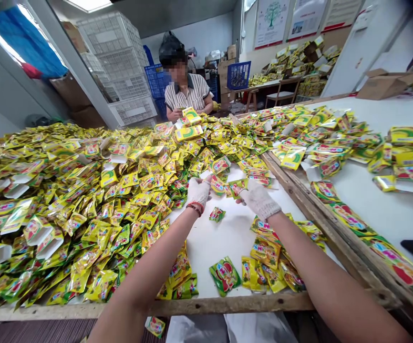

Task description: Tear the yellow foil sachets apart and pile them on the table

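Observation:
My left hand, in a white knit glove with a red band at the wrist, pinches a small yellow and red candy sachet. Close to its right, my right hand, gloved alike, has its fingers closed on a yellow-green sachet. The two sachets almost meet over the white tabletop. Below them lies a loose small sachet. Nearer me a green sachet with watermelon pictures rests flat, beside a cluster of yellow sachets under my right forearm.
A large heap of sachets and small boxes covers the left side. A wooden divider runs along the right, with more boxes beyond. Across the table sits a co-worker. White crates are stacked behind.

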`<state>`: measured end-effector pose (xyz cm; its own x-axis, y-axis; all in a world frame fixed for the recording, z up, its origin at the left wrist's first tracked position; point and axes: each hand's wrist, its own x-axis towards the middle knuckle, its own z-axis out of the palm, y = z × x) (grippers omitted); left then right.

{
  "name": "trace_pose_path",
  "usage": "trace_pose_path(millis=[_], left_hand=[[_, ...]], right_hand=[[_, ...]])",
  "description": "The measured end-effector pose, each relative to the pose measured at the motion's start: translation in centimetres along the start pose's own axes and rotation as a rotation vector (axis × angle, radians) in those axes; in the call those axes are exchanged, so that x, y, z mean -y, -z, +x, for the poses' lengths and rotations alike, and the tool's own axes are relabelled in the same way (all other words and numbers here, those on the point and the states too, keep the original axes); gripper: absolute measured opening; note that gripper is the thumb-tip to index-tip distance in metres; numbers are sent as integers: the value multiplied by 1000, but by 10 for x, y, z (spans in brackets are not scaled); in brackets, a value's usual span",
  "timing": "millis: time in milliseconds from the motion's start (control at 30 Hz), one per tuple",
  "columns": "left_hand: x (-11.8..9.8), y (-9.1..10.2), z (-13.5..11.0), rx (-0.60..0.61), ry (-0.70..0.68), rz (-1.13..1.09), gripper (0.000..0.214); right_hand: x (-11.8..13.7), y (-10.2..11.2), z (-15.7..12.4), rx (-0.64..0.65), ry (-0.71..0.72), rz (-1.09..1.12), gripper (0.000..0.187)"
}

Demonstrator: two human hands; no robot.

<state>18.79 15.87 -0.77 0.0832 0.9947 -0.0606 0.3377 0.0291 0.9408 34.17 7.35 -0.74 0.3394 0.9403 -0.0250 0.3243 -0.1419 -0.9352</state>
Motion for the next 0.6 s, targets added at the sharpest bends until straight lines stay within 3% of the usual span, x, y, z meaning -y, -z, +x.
trace_pose_path(millis=[100, 200, 367, 467, 600], left_hand=[[-2, -18, 11, 3, 17, 55, 41], [-3, -17, 15, 64, -2, 133, 32], [-5, 34, 11, 222, -40, 374, 14], [-2, 60, -10, 188, -71, 573, 32], [4, 65, -50, 149, -165, 1074, 71]], right_hand=[[-4, 8, 9, -138, -20, 78, 17], [-5, 10, 9, -129, -22, 167, 17], [-1, 8, 2, -67, 18, 54, 18], [4, 3, -4, -35, 8, -110, 20], [10, -10, -16, -29, 8, -182, 15]])
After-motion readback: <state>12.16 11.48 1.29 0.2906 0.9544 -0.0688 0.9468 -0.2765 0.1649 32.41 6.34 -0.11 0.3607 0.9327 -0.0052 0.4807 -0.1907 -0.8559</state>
